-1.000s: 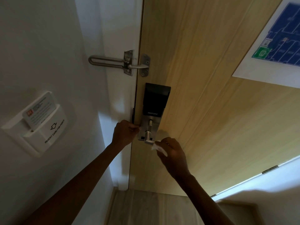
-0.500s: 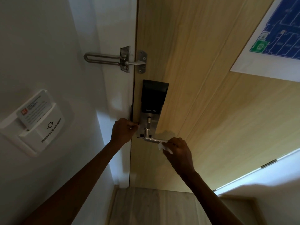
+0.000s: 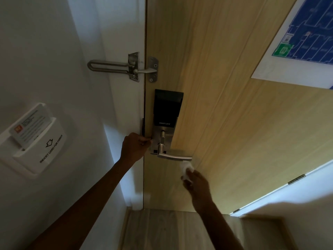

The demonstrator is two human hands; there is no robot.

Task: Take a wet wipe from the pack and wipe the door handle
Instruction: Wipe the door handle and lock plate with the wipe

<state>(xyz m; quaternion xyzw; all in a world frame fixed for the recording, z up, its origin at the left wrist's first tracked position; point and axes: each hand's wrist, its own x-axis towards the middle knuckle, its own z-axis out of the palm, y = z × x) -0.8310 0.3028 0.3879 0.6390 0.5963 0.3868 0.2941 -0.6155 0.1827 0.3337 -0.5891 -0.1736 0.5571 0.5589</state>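
A silver lever door handle (image 3: 173, 156) sticks out to the right from a metal plate under a black smart lock (image 3: 168, 107) on the wooden door (image 3: 225, 123). My right hand (image 3: 197, 184) is just below the tip of the handle, holding a crumpled white wet wipe (image 3: 186, 167) that sits close under the handle's end. My left hand (image 3: 134, 148) is closed against the door's edge beside the lock plate. The pack of wipes is not in view.
A metal swing-bar door guard (image 3: 124, 66) spans frame and door above the lock. A white key-card holder (image 3: 34, 139) with a card in it hangs on the left wall. A blue floor-plan sign (image 3: 302, 42) is fixed on the door at upper right. Wooden floor lies below.
My right hand with the wipe has slid rightwards along the handle and dropped below its tip. The handle now shows in full. My left hand stays at the door's edge.
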